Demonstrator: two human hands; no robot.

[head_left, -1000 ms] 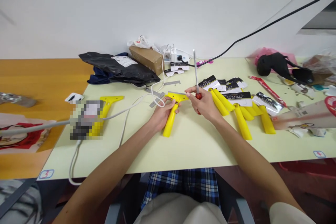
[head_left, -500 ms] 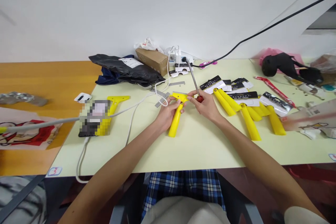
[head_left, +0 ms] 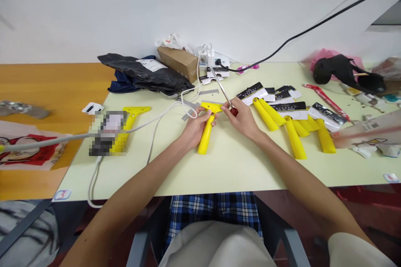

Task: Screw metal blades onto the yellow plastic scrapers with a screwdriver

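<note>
My left hand (head_left: pixel 193 130) is closed around the neck of a yellow scraper (head_left: pixel 205 135), whose handle points down toward me. A thin metal blade lies along the scraper's far edge. Closed on the red handle of a screwdriver (head_left: pixel 222 87), my right hand (head_left: pixel 242 119) has its fingertips at the right end of the scraper head. The screwdriver's long shaft slants up and away to the left. Just beyond my left hand, loose metal blades (head_left: pixel 188 110) rest on the table beside a white cable (head_left: pixel 169 110).
Several yellow handles (head_left: pixel 294 139) and black-and-white packaging cards (head_left: pixel 290 110) lie to the right. On the left are another yellow scraper (head_left: pixel 131 114) and a blurred-out phone (head_left: pixel 108 133). A black plastic parcel (head_left: pixel 147 76), a cardboard box (head_left: pixel 180 62) and a power strip (head_left: pixel 219 62) stand behind.
The screwdriver shaft has tilted further to the left in my right hand. The scraper stays in my left hand. The whole view has shifted slightly.
</note>
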